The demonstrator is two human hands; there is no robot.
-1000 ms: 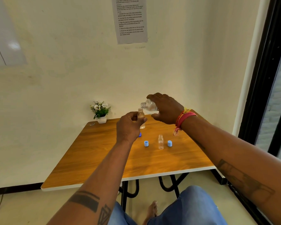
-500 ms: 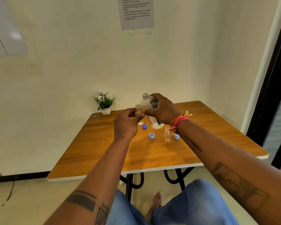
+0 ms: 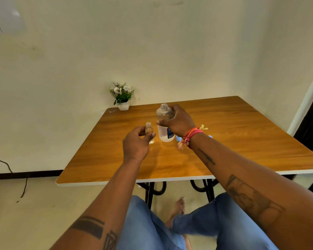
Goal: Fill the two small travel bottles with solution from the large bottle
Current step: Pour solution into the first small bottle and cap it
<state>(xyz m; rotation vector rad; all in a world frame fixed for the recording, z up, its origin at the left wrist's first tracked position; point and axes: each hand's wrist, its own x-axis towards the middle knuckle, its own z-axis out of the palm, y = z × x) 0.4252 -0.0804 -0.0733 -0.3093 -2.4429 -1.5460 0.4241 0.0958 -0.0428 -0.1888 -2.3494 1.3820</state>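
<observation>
The large clear bottle (image 3: 164, 123) stands upright on the wooden table (image 3: 233, 127), uncapped, with my right hand (image 3: 177, 121) wrapped around its middle. Just left of it a small clear travel bottle (image 3: 149, 130) stands upright on the table, its mouth uncapped, held between the thumb and fingers of my left hand (image 3: 136, 144). A light blue cap (image 3: 178, 138) lies right of the large bottle, and another blue cap (image 3: 210, 136) peeks out behind my right wrist. The second small bottle is hidden behind my right forearm.
A small white pot of artificial flowers (image 3: 122, 97) sits at the table's far left corner against the wall. A dark cable (image 3: 0, 159) trails on the floor at the left. My knees in blue jeans are below the table's near edge.
The large bottle went from tilted over the small bottle to upright and down onto the table. The small bottle came down to the table too. The camera turned left and downward.
</observation>
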